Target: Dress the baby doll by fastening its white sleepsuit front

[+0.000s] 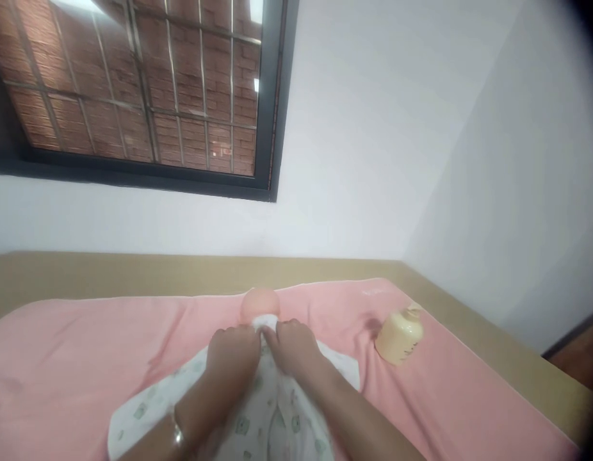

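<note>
A white baby garment (pixel 243 424) with small green prints lies spread on a pink cloth. Beyond its collar shows a smooth round head (pixel 259 303), like a doll's; its face cannot be made out. My left hand (pixel 233 352), with a bracelet at the wrist, is closed on the garment just below the collar. Close beside it, my right hand (pixel 291 346) pinches the fabric from the other side, its thumb near the left hand. Whatever body is inside the garment is hidden by cloth and my forearms.
To the right, a yellowish feeding bottle (pixel 399 336) lies tilted on the pink cloth (pixel 85 358). The cloth covers a light wooden surface (pixel 181 274) that meets a white wall. A dark-framed window (pixel 157 96) with metal bars is above on the left.
</note>
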`<state>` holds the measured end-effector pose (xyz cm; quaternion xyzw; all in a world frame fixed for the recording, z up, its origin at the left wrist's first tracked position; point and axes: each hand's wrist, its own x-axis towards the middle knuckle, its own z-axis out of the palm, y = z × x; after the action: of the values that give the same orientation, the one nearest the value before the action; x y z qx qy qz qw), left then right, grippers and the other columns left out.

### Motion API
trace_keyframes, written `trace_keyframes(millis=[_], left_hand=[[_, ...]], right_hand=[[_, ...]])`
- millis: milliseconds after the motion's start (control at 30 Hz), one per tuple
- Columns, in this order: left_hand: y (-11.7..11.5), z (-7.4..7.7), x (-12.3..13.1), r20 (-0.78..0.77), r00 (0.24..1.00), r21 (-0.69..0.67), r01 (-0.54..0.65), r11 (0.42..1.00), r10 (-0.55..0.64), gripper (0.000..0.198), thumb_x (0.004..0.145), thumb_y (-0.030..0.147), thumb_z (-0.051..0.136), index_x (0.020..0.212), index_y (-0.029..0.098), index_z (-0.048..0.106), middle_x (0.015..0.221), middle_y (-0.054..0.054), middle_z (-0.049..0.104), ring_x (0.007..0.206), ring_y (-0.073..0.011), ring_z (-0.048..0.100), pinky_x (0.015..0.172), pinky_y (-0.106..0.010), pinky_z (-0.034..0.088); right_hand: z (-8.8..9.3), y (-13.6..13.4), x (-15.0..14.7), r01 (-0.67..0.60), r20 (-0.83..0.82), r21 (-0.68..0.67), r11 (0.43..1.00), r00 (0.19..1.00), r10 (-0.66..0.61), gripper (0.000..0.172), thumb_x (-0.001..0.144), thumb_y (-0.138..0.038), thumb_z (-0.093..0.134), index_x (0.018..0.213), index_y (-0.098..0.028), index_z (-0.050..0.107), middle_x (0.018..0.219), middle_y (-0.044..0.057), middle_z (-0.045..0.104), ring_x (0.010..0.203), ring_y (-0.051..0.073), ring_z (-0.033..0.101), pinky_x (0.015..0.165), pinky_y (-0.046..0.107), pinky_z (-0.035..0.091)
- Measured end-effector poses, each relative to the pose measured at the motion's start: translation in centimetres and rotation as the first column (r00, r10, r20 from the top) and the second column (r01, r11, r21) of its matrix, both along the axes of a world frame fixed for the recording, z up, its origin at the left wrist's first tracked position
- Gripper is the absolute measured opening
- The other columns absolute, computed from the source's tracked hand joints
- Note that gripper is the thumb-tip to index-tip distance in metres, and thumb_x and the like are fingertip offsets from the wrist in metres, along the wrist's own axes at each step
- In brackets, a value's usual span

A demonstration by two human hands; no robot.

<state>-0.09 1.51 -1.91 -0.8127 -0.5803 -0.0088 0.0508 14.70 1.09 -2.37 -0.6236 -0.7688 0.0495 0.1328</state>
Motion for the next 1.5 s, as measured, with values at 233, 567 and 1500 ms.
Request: trace_keyframes(millis=[233, 567, 1500], left_hand=[[1.4, -0.5, -1.0, 0.141, 0.987, -0.110, 0.100, 0.989, -0.084, 0.034, 0.090, 0.030, 0.034, 0.088, 0.018, 0.066, 0.088, -0.011, 0.067, 0.078, -0.0239, 0.063, 0.067, -0.036, 0.046], [0.6, -1.4, -0.2, 0.022, 0.997, 0.002, 0.074, 0.997, -0.074, 0.027, 0.084, 0.021, 0.041, 0.091, 0.014, 0.066, 0.088, -0.014, 0.066, 0.078, -0.0283, 0.064, 0.068, -0.041, 0.047], [0.8, -1.0, 0.1, -0.042, 0.991, -0.013, 0.123, 0.992, -0.124, 0.023, 0.081, 0.019, 0.043, 0.085, 0.012, 0.065, 0.083, -0.015, 0.064, 0.077, -0.0266, 0.062, 0.070, -0.040, 0.045]], right_hand=[[0.3, -0.9, -0.1, -0.051, 0.005, 0.057, 0.997, 0.999, 0.051, 0.060, 0.096, -0.049, 0.016, 0.093, -0.015, 0.065, 0.087, 0.014, 0.067, 0.084, 0.024, 0.060, 0.072, 0.033, 0.040], [0.0, 0.8, 1.0, -0.076, -0.127, -0.127, 0.989, 0.990, 0.060, 0.071, 0.096, -0.052, 0.006, 0.089, -0.014, 0.066, 0.086, 0.013, 0.068, 0.079, 0.021, 0.062, 0.065, 0.029, 0.040], [0.0, 1.3, 1.5, -0.057, -0.133, -0.173, 0.983, 0.991, 0.034, 0.069, 0.096, -0.049, 0.009, 0.085, -0.014, 0.068, 0.084, 0.013, 0.069, 0.075, 0.021, 0.063, 0.063, 0.030, 0.042]])
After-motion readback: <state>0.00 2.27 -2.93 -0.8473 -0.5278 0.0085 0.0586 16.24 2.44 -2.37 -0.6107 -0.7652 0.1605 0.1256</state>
